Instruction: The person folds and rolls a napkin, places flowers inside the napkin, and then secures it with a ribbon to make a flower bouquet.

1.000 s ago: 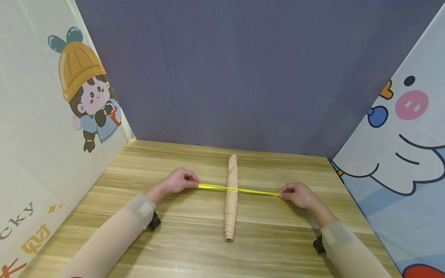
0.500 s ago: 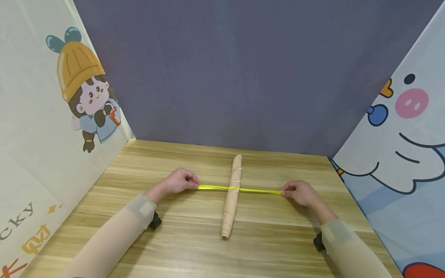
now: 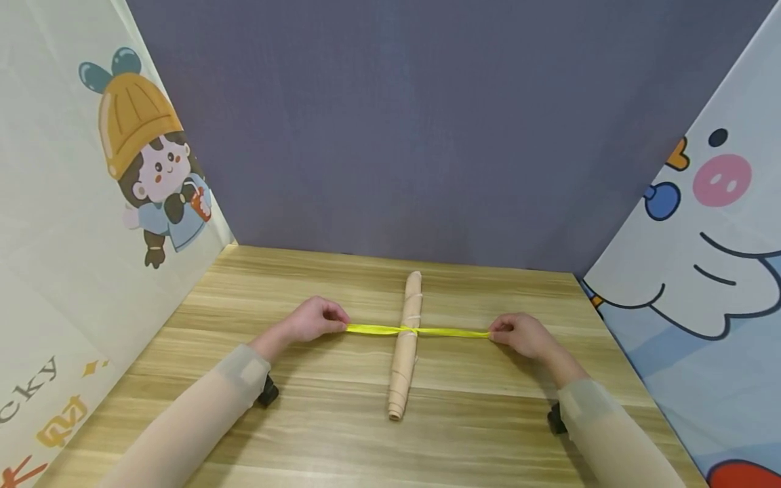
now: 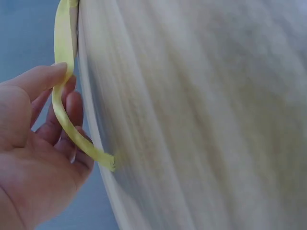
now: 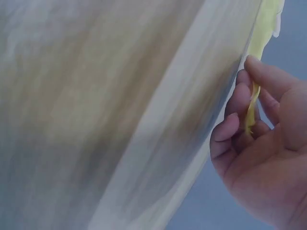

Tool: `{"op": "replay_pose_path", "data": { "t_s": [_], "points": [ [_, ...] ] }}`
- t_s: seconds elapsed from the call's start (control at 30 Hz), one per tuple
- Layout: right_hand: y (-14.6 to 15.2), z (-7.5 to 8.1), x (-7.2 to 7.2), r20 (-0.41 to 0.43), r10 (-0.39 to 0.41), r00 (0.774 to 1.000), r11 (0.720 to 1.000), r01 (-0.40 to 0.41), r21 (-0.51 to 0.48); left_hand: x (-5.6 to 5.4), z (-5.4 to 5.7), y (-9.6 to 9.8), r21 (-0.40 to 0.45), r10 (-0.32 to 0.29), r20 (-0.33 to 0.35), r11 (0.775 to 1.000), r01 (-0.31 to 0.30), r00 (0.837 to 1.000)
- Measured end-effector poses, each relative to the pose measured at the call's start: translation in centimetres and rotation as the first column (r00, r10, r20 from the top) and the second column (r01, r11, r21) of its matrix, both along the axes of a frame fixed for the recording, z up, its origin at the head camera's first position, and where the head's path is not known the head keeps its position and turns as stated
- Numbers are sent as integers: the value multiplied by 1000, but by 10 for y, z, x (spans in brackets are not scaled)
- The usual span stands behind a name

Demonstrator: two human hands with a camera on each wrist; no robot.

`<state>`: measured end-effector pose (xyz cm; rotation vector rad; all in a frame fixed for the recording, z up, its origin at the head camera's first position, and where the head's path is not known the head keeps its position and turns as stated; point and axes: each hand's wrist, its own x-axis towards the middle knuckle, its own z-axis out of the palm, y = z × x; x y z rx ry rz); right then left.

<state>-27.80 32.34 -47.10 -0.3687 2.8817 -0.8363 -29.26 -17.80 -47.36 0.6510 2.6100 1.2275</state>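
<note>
A beige rolled-up cloth [image 3: 403, 369] lies lengthwise on the table, its near end showing the coil. Around its middle passes a yellow ribbon [image 3: 372, 330], crossed on top and drawn out straight to both sides. My left hand [image 3: 312, 320] pinches one end between thumb and fingers; in the left wrist view a loose ribbon tail [image 4: 72, 132] hangs past the palm. On the other side my right hand [image 3: 521, 335] pinches the opposite end, with a short tail [image 5: 250, 115] curled inside the fingers in the right wrist view. Neither hand touches the roll.
The wood-grain table [image 3: 293, 434] runs back to a grey-purple panel [image 3: 390, 135]. White printed sheets stand at the left [image 3: 55, 203] and right [image 3: 683, 291]. A small black device [image 3: 268, 391] sits under each wrist.
The roll's near end has swung slightly left and the roll now lies a little tilted. My right hand has shifted slightly, out to the right and then back left. Both hands keep their pinch.
</note>
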Motion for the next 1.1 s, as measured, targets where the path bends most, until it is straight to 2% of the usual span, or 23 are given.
{"op": "replay_pose_path", "data": {
  "t_s": [0.1, 0.23, 0.37, 0.47, 0.57, 0.67, 0.87, 1.1],
  "points": [
    [-4, 3, 1, 57, 6, 998, 999, -4, -36, 2, 3, 1, -11, 16, -22, 1000, -16, 1000],
    [-13, 6, 2, 41, 16, 999, 999, -14, -48, 5, 7, 10, -39, -12, -44, 999, 10, 999],
    [-28, 9, 2, -28, 29, 999, 998, -30, -52, 6, 10, 30, -80, -91, -47, 993, 87, 995],
    [-42, 12, 3, -48, 58, 997, 996, -61, -68, 4, 9, 51, -128, -168, -62, 979, 159, 984],
    [-55, 12, 3, -44, 80, 996, 991, -84, -99, 2, 8, 71, -154, -241, -68, 961, 229, 968],
    [-66, 11, 3, -38, 90, 995, 988, -94, -120, 3, 8, 87, -162, -285, -54, 948, 273, 957],
    [-83, 4, 3, -29, 122, 992, 983, -125, -132, 5, 5, 101, -180, -300, -3, 938, 294, 954],
    [-97, 0, 3, 6, 206, 978, 969, -203, -143, 6, 4, 107, -180, -278, 10, 945, 275, 961]
  ]
}}
